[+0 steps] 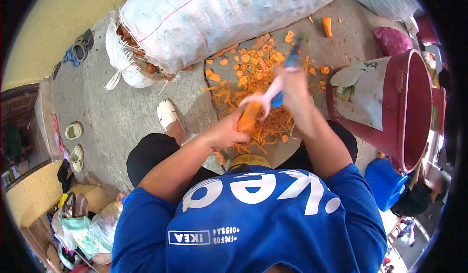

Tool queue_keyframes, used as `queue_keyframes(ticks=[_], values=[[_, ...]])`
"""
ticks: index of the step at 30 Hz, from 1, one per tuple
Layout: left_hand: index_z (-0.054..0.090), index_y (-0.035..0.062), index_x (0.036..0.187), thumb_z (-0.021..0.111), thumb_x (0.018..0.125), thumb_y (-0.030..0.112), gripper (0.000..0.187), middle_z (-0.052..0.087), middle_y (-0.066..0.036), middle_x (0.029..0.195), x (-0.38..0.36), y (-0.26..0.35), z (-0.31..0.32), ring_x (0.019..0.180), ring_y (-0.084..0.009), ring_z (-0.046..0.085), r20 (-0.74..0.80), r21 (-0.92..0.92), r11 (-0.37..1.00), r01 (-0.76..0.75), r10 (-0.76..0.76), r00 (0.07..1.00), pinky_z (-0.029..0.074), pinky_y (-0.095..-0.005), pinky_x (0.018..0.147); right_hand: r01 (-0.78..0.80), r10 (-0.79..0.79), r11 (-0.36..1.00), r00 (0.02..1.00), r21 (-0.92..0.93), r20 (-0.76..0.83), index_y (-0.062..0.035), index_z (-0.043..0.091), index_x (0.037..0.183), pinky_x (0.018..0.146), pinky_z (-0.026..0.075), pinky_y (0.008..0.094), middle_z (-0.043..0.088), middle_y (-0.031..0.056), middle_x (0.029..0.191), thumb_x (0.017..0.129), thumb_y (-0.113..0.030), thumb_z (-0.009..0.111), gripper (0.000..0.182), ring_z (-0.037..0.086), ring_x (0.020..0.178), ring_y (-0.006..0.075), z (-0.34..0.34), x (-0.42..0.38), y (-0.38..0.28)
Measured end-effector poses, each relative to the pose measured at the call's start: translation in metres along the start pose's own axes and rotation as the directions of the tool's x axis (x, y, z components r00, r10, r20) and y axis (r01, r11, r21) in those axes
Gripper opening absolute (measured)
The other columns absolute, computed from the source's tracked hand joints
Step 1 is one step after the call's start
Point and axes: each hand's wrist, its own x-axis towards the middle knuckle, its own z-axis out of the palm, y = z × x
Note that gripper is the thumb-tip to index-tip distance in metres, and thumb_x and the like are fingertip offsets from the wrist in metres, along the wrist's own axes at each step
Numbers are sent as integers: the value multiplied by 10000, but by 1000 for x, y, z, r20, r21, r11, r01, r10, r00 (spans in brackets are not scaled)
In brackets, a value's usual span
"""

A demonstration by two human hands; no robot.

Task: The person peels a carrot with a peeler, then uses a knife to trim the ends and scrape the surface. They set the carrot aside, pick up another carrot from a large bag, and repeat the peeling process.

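Note:
My left hand (pixel 228 131) is wrapped round an orange carrot (pixel 249 117), held over a heap of peelings in front of my knees. A pale pink Y-shaped peeler (pixel 271 92) is gripped in my right hand (pixel 294 84), which is smeared by motion. The peeler's forked head lies right at the upper end of the carrot. Orange peelings (pixel 265 125) and carrot slices (pixel 245 58) cover the ground beneath both hands. Something blue (pixel 277 100) shows just beside the peeler, partly covered by my right hand.
A big white woven sack (pixel 219 19) lies across the far side, its left end tied and torn. On the right a dark red tub (pixel 409 107) leans beside a blue container (pixel 385 183). Another carrot piece (pixel 327 27) lies farther off. Bags (pixel 85 229) stand at lower left.

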Motion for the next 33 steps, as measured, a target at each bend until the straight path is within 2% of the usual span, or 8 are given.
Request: queue_keyframes(ticks=[5, 11, 13, 15, 18, 21, 26, 33], values=[[313, 26, 1146, 586, 599, 5, 611, 444, -45, 958, 3, -17, -4, 889, -120, 422, -48, 91, 995, -48, 52, 998, 347, -241, 769, 56, -11, 978, 976, 203, -216, -63, 445, 631, 406, 323, 280, 405, 0, 550, 675, -74, 565, 128, 403, 460, 108, -30, 38, -15], [296, 17, 1160, 588, 600, 25, 631, 428, -48, 984, 7, -17, -6, 915, -131, 410, -19, 64, 997, -42, 44, 999, 334, -242, 790, -129, 122, 992, 970, 18, 208, -78, 454, 670, 431, 320, 256, 401, -12, 564, 659, -67, 570, 117, 399, 486, 102, 10, -21, -1], [289, 16, 1165, 586, 600, 28, 638, 426, -51, 990, 3, -6, -3, 919, -135, 410, 0, 226, 970, -86, 88, 996, 328, -244, 801, -177, 177, 983, 984, 46, 6, -57, 458, 678, 439, 340, 262, 430, -2, 586, 647, -51, 571, 118, 429, 510, 109, -12, 20, 9], [305, 15, 1143, 574, 577, 45, 627, 439, -66, 983, 1, -10, -2, 911, -145, 427, -7, 205, 973, -110, 114, 993, 338, -245, 790, 113, -116, 993, 967, -26, -229, -57, 454, 686, 446, 341, 264, 426, 1, 583, 656, -53, 554, 105, 422, 506, 117, -34, 51, -5], [306, 14, 1140, 564, 571, 48, 625, 444, -73, 972, 0, -7, -4, 911, -152, 430, -34, 188, 977, -100, 108, 994, 338, -251, 794, 44, 7, 971, 977, 233, -213, -56, 455, 695, 445, 339, 266, 425, 5, 582, 657, -62, 558, 110, 407, 494, 116, -41, 47, -19], [260, 18, 1177, 580, 583, 35, 675, 420, -52, 987, 0, -1, -7, 928, -133, 405, -9, 165, 984, -63, 66, 998, 317, -245, 816, 0, -1, 993, 1000, 114, 9, -58, 452, 698, 451, 340, 266, 424, 10, 584, 655, -62, 558, 114, 398, 492, 113, -19, 20, -13], [221, 40, 1206, 634, 581, 63, 749, 394, -38, 1014, -4, 2, -14, 935, -120, 391, 62, 12, 989, -147, 146, 987, 306, -236, 824, 194, -261, 950, 923, -246, -282, -19, 454, 635, 426, 368, 281, 470, 35, 562, 636, -102, 603, 171, 423, 472, 110, -53, 58, -20], [310, 41, 1143, 633, 654, 168, 599, 447, -28, 930, -1, 7, -24, 834, -111, 446, -15, -84, 986, -145, 144, 989, 369, -243, 744, 526, -179, 601, 822, -602, 540, 5, 505, 712, 510, 434, 364, 528, 172, 581, 609, -183, 591, 231, 535, 561, 319, 1, -47, -10]])
